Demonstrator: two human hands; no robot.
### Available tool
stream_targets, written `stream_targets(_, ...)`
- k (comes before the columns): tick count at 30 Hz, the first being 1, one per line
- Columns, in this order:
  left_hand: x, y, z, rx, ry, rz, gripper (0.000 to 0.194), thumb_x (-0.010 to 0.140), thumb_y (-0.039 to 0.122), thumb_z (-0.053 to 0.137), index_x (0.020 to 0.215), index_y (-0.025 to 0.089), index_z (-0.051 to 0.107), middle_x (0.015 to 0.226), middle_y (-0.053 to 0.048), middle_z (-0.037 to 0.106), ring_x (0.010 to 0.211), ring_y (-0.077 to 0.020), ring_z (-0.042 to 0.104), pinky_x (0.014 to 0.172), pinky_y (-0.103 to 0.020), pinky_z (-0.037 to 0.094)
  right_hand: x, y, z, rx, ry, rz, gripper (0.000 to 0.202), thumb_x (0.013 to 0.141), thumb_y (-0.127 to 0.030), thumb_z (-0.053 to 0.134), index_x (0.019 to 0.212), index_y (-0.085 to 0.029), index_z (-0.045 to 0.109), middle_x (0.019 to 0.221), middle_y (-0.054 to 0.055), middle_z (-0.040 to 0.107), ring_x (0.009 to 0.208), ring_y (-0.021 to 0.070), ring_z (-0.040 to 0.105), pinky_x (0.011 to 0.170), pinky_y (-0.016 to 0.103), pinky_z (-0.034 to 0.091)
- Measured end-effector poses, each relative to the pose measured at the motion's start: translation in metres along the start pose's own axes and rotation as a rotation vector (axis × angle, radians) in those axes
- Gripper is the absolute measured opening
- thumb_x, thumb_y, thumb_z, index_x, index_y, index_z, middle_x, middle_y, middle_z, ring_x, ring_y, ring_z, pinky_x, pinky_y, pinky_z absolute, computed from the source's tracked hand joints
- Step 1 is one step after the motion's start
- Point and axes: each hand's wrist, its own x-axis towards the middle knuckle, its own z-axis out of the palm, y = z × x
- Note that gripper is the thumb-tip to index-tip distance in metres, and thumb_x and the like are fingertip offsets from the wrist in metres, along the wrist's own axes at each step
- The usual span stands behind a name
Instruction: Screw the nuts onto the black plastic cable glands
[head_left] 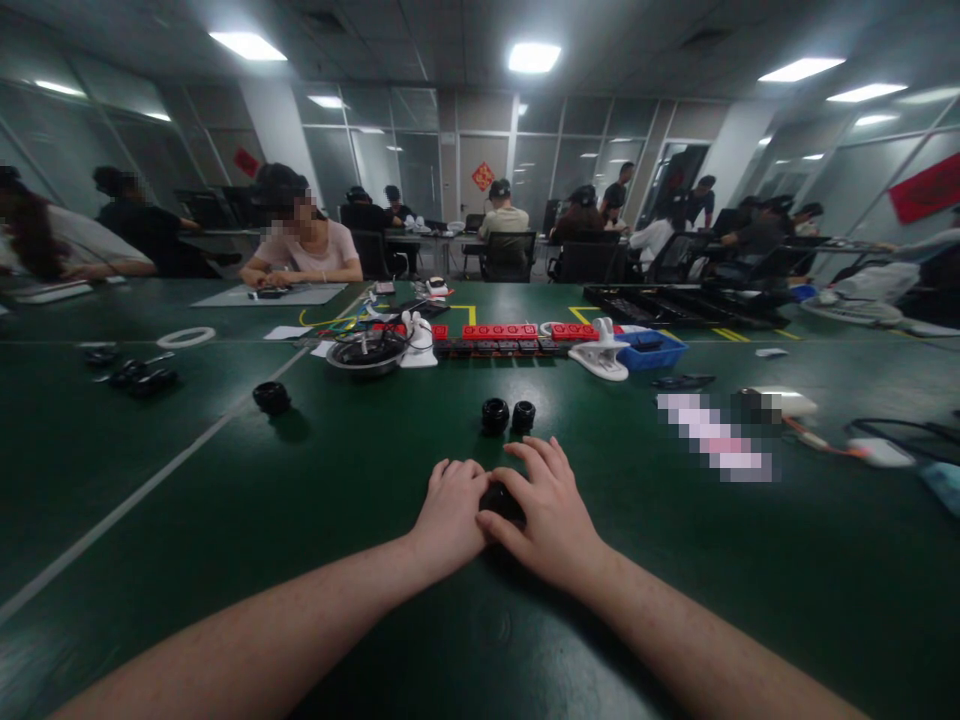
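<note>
Both hands meet around a small black part (504, 502) on the green table, mostly covered by my fingers, so its exact kind is hidden. My left hand (454, 507) closes on its left side with curled fingers; the thumb is hard to see. From the right, my right hand (551, 505) grips it between thumb and index finger, the other fingers raised and slightly apart. Just beyond my fingertips, two black, ring-shaped ribbed parts stand side by side, a larger one (495, 416) and a smaller one (523, 417).
Another black ribbed part (271, 398) stands to the left, with several black pieces (142, 376) farther left. Across the back are a round tray (365, 355), red blocks (500, 332), a white clip (602, 352) and a blue bin (652, 350). A co-worker (307, 245) sits opposite.
</note>
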Motion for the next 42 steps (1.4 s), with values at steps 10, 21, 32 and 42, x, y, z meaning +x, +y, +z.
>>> stream_targets(10,0.003,-0.002,-0.001,-0.054,-0.021,-0.011,0.017,0.07,0.038,0.054,0.076,0.022,0.056,0.088,-0.002,0.05,0.089,-0.0208,0.045,0.088,-0.039,0.03,-0.002,-0.006,-0.003,0.112,-0.065,0.011,0.023,0.072,-0.041,0.055,0.08,-0.019,0.059,0.114,0.009,0.049,0.116,0.0258,0.031,0.1,0.051,0.016)
stream_targets(21,0.004,-0.007,0.002,-0.06,0.023,-0.042,0.025,0.067,0.037,0.058,0.087,0.022,0.059,0.087,-0.002,0.051,0.089,-0.0205,0.045,0.088,-0.039,0.03,-0.009,-0.004,-0.004,0.079,-0.078,-0.06,0.022,0.076,-0.038,0.05,0.075,-0.021,0.063,0.121,0.007,0.047,0.12,0.0273,0.028,0.1,0.054,0.011)
stream_targets(32,0.005,-0.015,0.005,-0.058,0.098,-0.032,0.033,0.063,0.045,0.062,0.088,0.023,0.059,0.085,-0.001,0.052,0.086,-0.0207,0.046,0.085,-0.038,0.031,-0.011,0.006,-0.006,0.016,-0.024,0.016,0.02,0.076,-0.031,0.049,0.066,-0.02,0.062,0.114,0.007,0.051,0.117,0.0276,0.031,0.099,0.055,0.013)
stream_targets(42,0.004,-0.015,0.004,-0.05,0.097,-0.014,0.034,0.066,0.049,0.057,0.087,0.022,0.059,0.084,-0.001,0.052,0.086,-0.021,0.046,0.083,-0.038,0.032,-0.009,0.011,-0.006,-0.061,-0.029,0.076,0.026,0.077,-0.039,0.048,0.065,-0.019,0.058,0.107,0.009,0.053,0.11,0.0272,0.037,0.096,0.052,0.02)
